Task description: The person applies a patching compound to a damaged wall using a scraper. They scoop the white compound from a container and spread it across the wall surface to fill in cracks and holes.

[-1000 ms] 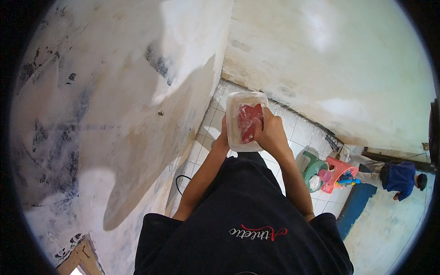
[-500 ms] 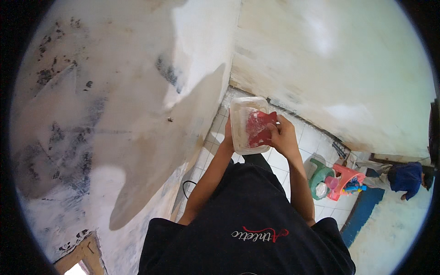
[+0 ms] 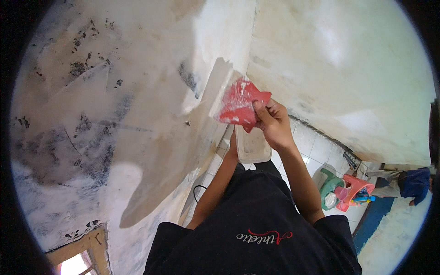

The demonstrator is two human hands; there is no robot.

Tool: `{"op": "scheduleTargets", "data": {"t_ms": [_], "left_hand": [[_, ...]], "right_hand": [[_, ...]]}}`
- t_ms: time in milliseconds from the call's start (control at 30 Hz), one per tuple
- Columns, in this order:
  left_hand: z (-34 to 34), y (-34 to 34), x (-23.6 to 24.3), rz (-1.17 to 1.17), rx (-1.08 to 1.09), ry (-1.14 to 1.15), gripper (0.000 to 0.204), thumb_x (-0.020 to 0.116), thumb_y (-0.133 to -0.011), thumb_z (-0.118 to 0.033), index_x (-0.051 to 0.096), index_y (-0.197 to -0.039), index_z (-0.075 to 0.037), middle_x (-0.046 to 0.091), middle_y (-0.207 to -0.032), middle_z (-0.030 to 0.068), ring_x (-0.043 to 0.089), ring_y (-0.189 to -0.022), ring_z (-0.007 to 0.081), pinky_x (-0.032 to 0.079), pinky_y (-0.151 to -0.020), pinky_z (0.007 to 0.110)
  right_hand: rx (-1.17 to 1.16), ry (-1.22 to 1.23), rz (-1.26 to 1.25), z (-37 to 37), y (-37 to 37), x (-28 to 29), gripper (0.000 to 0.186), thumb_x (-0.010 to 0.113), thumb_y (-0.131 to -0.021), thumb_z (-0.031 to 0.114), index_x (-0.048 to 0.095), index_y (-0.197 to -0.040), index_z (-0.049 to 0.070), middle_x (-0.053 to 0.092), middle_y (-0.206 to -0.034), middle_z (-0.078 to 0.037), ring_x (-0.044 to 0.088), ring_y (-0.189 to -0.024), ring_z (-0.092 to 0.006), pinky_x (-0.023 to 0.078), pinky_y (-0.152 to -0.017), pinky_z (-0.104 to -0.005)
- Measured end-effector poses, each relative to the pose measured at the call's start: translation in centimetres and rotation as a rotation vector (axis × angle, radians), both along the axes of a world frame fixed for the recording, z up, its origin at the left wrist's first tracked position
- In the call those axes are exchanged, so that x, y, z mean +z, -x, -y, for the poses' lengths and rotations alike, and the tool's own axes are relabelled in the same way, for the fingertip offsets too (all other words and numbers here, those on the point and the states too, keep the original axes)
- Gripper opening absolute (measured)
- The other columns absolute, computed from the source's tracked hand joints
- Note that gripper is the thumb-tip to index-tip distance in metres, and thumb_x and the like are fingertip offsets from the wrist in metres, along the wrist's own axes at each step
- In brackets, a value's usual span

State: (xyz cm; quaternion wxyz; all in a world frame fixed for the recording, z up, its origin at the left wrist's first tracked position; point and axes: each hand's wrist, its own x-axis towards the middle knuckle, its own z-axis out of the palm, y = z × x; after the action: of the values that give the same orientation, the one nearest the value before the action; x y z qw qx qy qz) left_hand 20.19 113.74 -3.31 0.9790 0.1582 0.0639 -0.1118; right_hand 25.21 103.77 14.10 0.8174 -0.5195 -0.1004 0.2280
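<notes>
My right hand grips a red plastic putty spreader, thumb on top and fingers beneath. White putty is smeared over its face. Its wide edge points left at the patchy left wall, close to the corner; I cannot tell whether it touches. Below the spreader, a clear, putty-stained plastic tub is held by my left hand along its left side. Most of the left fingers are hidden by the tub, and the spreader and right hand cover the tub's far end.
The right wall meets the left one ahead. On the white tiled floor stand a green stool and a pink stool with items on them. Another person is at the far right. A wooden frame sits lower left.
My right hand has lifted the spreader out of the tub and up to the left, toward the wall. The tub sits slightly lower in view, still in my left hand.
</notes>
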Motion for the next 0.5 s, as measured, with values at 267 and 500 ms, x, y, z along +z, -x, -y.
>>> {"op": "scheduleTargets", "data": {"t_ms": [267, 500], "left_hand": [[0.7, 0.9, -0.9, 0.052, -0.082, 0.135, 0.076, 0.024, -0.099, -0.065, 0.038, -0.147, -0.008, 0.051, -0.139, 0.0167, 0.056, -0.122, 0.0339, 0.047, -0.103, 0.05], [1.2, 1.2, -1.1, 0.06, -0.123, 0.156, 0.076, 0.024, -0.099, -0.065, 0.038, -0.147, -0.008, 0.051, -0.139, 0.0165, 0.056, -0.122, 0.0338, 0.048, -0.102, 0.051]], "right_hand": [[-0.386, 0.487, 0.911, -10.1, 3.3, 2.5, 0.04, 0.059, -0.092, 0.0, 0.052, -0.13, -0.008, 0.069, -0.095, -0.023, 0.07, -0.076, -0.0272, 0.056, -0.064, -0.0383], [-0.281, 0.568, 1.0, -11.8, 7.0, 2.9, 0.052, 0.06, -0.085, -0.001, 0.045, -0.132, -0.015, 0.065, -0.085, -0.025, 0.067, -0.067, -0.0361, 0.055, -0.058, -0.0401]]}}
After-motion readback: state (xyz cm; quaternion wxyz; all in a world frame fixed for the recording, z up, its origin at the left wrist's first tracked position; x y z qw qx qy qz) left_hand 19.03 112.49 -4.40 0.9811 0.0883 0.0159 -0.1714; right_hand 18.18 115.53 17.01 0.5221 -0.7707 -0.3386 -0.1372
